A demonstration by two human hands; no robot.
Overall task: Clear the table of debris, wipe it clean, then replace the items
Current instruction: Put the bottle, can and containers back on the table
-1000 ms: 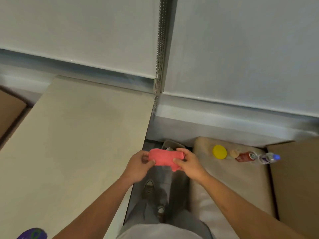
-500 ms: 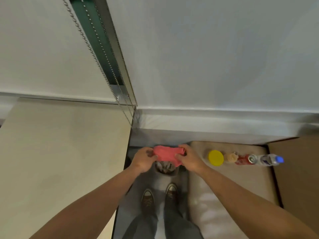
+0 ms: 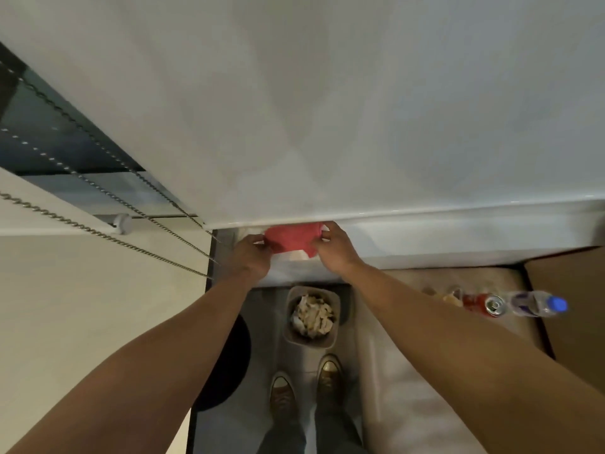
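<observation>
From the head camera, both hands are raised in front of the wall, stretching a red cloth [image 3: 293, 239] between them just below the white window sill [image 3: 458, 213]. The left hand [image 3: 250, 257] pinches the cloth's left edge and the right hand [image 3: 334, 249] pinches its right edge, fingers curled onto the fabric. The cloth hangs slack and bunched in the middle, so it looks soft, light and limp; it should fold or crumple wherever it is gripped, and holding it by opposite edges, as here, seems the way to spread it flat for wiping. The pale desk [image 3: 82, 322] lies to the left, well apart from the cloth. Below the hands a small bin [image 3: 291, 339] stands on the floor, full of crumpled paper [image 3: 312, 317], just ahead of the person's shoes [image 3: 283, 396]. To the right, on a cushioned bench [image 3: 409, 404], a red drink can [image 3: 486, 304] lies beside a clear bottle with a blue cap [image 3: 537, 304], which I take for the items waiting to go back
</observation>
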